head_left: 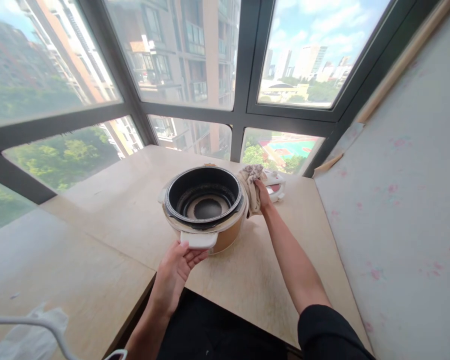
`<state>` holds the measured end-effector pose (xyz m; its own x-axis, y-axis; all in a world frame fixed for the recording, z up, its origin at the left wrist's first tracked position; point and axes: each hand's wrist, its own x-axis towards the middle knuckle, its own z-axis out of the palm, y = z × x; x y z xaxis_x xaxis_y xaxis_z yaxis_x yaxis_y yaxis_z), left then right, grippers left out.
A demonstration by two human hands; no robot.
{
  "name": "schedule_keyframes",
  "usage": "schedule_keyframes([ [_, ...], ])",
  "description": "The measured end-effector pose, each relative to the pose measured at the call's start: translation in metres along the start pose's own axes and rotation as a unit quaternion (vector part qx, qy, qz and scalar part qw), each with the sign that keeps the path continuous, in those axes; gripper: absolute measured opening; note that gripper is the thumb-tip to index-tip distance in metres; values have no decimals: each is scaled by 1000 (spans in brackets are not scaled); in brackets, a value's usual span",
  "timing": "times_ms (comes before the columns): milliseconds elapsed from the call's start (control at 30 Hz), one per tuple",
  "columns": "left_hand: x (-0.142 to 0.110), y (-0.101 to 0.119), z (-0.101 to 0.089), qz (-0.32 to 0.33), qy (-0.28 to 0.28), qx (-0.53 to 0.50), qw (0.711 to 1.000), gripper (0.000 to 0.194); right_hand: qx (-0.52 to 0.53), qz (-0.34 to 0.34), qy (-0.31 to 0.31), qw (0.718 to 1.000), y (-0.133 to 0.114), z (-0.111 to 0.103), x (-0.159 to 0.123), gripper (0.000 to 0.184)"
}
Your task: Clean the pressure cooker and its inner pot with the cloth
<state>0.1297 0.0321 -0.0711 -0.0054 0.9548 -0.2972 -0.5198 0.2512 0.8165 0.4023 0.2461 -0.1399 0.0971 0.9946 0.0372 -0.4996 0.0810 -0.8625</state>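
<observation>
An electric cooking pot point(230, 232) with a black inner bowl and a pale rim stands on the counter in front of me. The inside of the bowl shows a ringed, dark bottom. My left hand point(180, 265) grips the white handle point(198, 240) on the near side, thumb on top and fingers beneath. At the pot's right side, my right hand point(263, 195) is closed on a crumpled beige and grey rag point(252, 187), which lies against the outer wall. Part of the pot's right side is hidden behind the rag.
A white appliance part with a reddish panel point(275, 186) lies just beyond my right hand. Dark-framed windows point(243, 112) border the counter point(127, 190), and a floral wall point(390, 225) rises on the right. A white cable point(33, 321) and crumpled plastic point(30, 335) are at lower left.
</observation>
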Motion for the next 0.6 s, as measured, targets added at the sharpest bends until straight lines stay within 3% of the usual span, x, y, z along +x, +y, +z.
schedule_keyframes([
  [67,1,2,4,-3,4,5,1000,50,-24,28,-17,999,-5,2,15,42],
  [233,1,-4,13,-15,35,14,999,58,-56,13,-2,998,-13,15,46,35],
  [600,3,-6,12,-21,40,35,998,58,-121,77,-27,989,-34,79,109,18],
])
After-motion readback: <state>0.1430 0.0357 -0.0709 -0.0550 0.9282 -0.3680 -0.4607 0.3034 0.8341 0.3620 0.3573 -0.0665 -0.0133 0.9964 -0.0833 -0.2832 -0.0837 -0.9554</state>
